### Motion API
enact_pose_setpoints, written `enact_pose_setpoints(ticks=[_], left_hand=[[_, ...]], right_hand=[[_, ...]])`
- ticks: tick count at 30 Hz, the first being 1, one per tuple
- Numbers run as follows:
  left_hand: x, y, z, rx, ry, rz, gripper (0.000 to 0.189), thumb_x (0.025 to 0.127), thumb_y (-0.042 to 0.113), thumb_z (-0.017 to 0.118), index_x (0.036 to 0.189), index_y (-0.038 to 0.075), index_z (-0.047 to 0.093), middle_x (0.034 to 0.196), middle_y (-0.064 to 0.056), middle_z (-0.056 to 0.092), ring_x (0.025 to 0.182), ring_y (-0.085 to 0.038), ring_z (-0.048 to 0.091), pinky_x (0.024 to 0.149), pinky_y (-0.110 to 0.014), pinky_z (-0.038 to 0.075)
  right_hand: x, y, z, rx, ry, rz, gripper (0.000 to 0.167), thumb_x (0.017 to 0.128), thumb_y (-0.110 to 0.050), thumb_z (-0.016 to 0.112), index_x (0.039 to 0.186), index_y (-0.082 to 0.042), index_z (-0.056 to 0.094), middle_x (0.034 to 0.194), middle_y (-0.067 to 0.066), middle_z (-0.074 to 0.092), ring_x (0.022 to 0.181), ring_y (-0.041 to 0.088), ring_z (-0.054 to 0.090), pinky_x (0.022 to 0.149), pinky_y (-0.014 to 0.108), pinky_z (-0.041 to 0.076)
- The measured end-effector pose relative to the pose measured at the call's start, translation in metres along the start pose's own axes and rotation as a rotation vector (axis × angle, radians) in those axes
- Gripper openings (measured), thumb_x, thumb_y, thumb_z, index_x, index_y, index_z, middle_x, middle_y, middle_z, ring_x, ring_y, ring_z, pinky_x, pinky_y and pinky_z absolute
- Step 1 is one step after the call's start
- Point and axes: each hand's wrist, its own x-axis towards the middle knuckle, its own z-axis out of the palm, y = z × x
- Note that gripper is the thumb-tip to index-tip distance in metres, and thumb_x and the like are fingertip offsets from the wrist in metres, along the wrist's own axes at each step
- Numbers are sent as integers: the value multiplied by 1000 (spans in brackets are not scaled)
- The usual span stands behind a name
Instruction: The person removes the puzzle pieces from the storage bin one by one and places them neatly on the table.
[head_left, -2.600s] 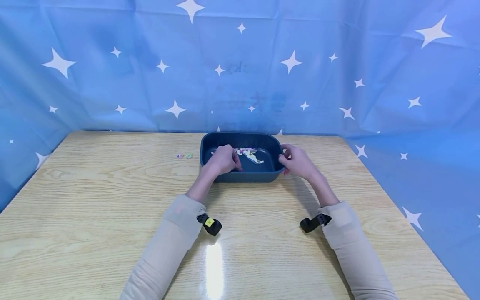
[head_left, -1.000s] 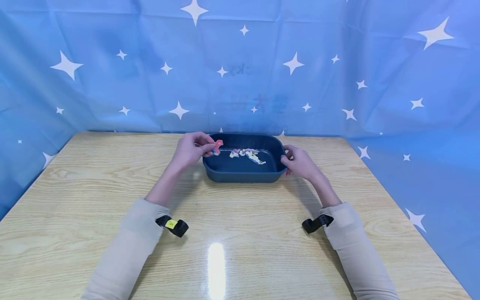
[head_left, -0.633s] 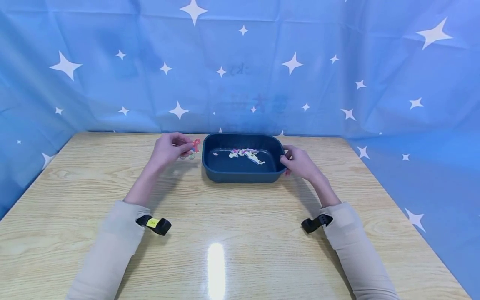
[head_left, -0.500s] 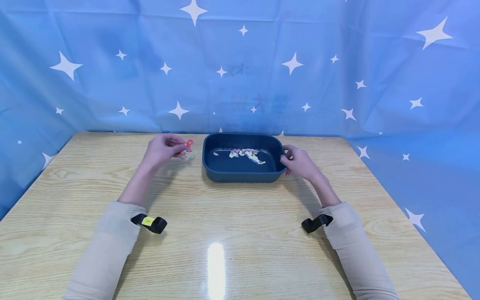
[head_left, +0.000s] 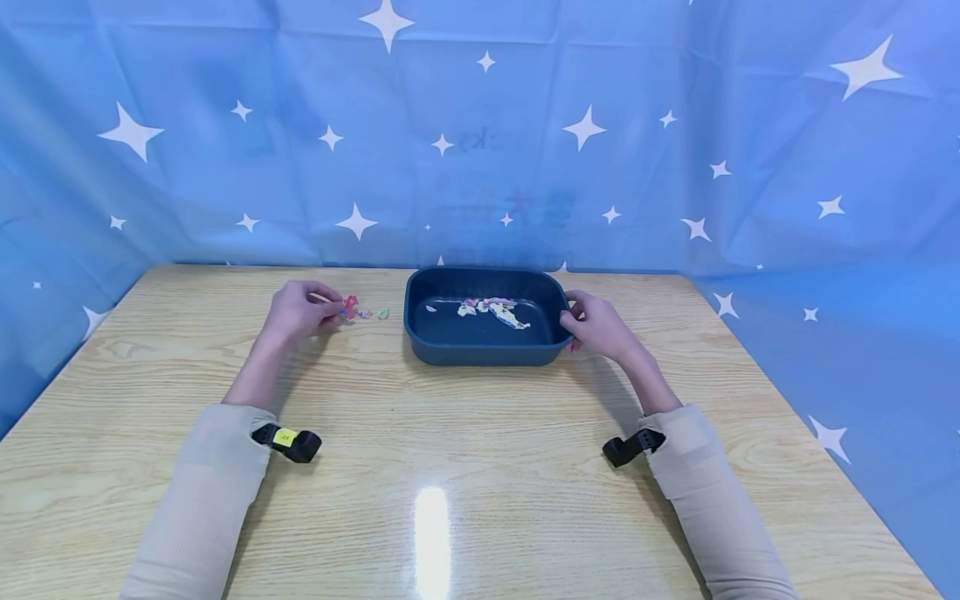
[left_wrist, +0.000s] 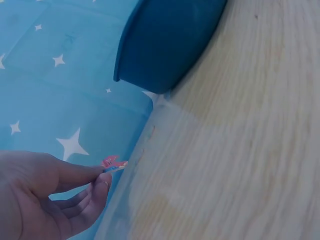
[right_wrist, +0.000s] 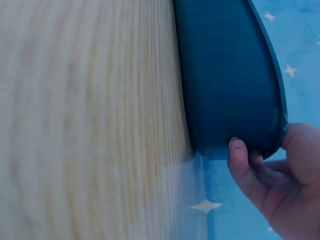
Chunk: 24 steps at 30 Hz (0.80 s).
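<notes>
My left hand (head_left: 300,310) pinches a small red scrap (head_left: 350,305) with blue and white parts between thumb and fingertips, low over the table's back left. In the left wrist view the scrap (left_wrist: 113,163) looks thin and flat; its kind is unclear. Just right of it lie a tiny purplish scrap (head_left: 364,314) and a greenish scrap (head_left: 383,313). My right hand (head_left: 596,325) grips the right end of a dark blue plastic tub (head_left: 487,356), thumb at the rim and fingers against the outer wall (right_wrist: 235,100). Inside the tub lie whitish crumpled scraps (head_left: 507,314) and a small pink bit (head_left: 431,308).
The wooden table (head_left: 480,433) runs up to a blue curtain with white stars (head_left: 480,125) behind the tub. The tub stands near the table's back edge. Each wrist wears a black camera mount (head_left: 300,447).
My left hand has come out of the tub with the red scrap, moved left and lowered to the table beside the loose scraps. The right hand still holds the tub's end.
</notes>
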Motion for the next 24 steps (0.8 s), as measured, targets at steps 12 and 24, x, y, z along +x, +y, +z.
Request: enact_pose_setpoints(ticks=[12,24], left_hand=[[4,-10,2,63,10,1,23,98,6,65,112,-12,66,90,-17,69,65,-7,66,62,-21,56],[6,-10,2,105,2,2,24,98,10,65,111,-10,67,95,-20,70,68,-9,66,60,-23,54]], right_hand=[[1,0,0,8,-3,-2,48,102,-8,48,145,10,40,92,21,67,57,20,68,60,38,59],[1,0,0,7,-1,5,48,102,-9,48,146,10,41,92,21,67,58,22,69,60,34,58]])
